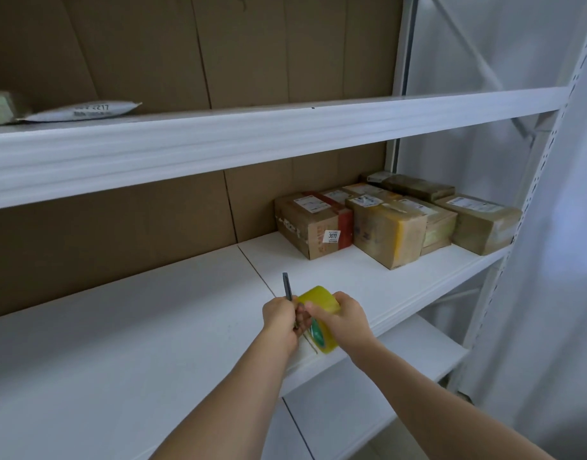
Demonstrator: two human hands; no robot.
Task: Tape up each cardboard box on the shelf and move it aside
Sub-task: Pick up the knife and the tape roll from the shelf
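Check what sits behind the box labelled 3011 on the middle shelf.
Behind the box labelled 3011 more taped cardboard boxes run toward the brown cardboard backing. Their lower parts are hidden by boxes in front.

A small white sticker (332, 236) on the front of the leftmost cardboard box (313, 224) reads 3011, while the white mailer (83, 111) at upper left bears upside-down digits, seemingly 2217.

Dim, cool bluish light, soft faint shadows, no glare; wide-angle bowing at edges; slight blur throughout, far right softest.
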